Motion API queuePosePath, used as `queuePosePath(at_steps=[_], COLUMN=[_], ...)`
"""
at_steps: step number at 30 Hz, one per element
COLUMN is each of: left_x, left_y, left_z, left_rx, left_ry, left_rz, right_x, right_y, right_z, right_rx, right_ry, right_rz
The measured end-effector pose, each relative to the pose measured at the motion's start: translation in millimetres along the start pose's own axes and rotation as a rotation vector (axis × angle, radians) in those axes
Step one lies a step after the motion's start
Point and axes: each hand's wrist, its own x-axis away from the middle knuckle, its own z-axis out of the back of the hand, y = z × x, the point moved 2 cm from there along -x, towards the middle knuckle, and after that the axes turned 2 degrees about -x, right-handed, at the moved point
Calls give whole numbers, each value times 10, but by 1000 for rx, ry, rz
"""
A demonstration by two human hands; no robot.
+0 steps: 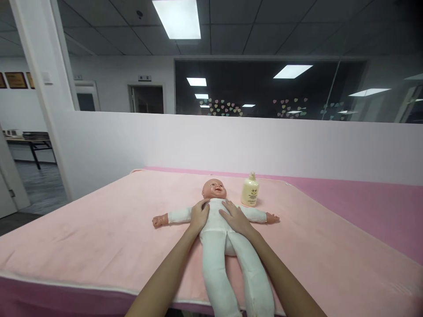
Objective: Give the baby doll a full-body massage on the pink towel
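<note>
The grip of the left hand (199,216) is unclenched, with the palm against the near-left side of the doll's (214,223) chest and the fingers directed toward its shoulder. The grip of the right hand (236,218) is likewise relaxed: its fingers are spread apart and laid over the opposite side of the chest. Neither is clamped; the two hands are separated by a strip of white torso.

The doll lies on its back on the pink cloth (99,229), centered in front of the person. Its head (214,189) points away and its legs (218,268) extend toward the near edge, between the person's forearms. Both doll arms (179,215) are stretched outward in white sleeves, with the bare doll hands resting on the cloth.

A pale yellow bottle (250,191) stands upright on the same cloth, near the doll's head on the right, just beyond the outstretched arm. Dark print is visible on its front; the wording is too small to read. A white half-height wall (231,145) runs behind the cloth, with a dark window (247,83) above it.
</note>
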Motion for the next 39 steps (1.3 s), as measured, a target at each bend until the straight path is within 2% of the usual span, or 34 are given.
queuePosePath(at_steps=[3, 5, 7, 11, 14, 17, 19, 22, 24, 26, 31, 34, 36, 39], left_x=[18, 40, 73, 170, 212, 196, 162, 115, 97, 90, 76, 56, 48, 53], left_y=[43, 108, 198, 390, 474, 446, 375, 251, 183, 136, 85, 37, 16, 45], left_z=[12, 22, 28, 9, -24, -66, -78, -58, -35, -20, -30, -28, -19, 9], left_rx=[74, 124, 117, 74, 1, -261, -435, -539, -539, -516, -391, -271, -185, -58], left_ry=[7, -69, -233, -642, -754, -704, -636, -508, -426, -359, -185, -35, 38, 84], left_rz=[28, -19, -113, -317, -434, -435, -343, -180, -106, -65, -23, 46, 64, 28], right_x=[-18, -27, -40, -76, -108, -110, -83, -7, 52, 94, 99, 68, 41, -14], right_y=[93, 129, 157, 225, 268, 218, 118, -73, -178, -241, -242, -189, -142, -49], right_z=[-5, 11, 30, 44, 31, 37, 52, 69, 74, 80, 71, 44, 23, -3], right_rx=[11, -6, -29, -72, -122, -274, -370, -463, -473, -440, -263, -146, -64, 39], right_ry=[38, 84, 123, 207, 314, 442, 423, 196, 35, -62, -169, -170, -150, -109], right_rz=[-123, -147, -140, -132, -132, -26, 108, 284, 348, 382, 397, 375, 321, 183])
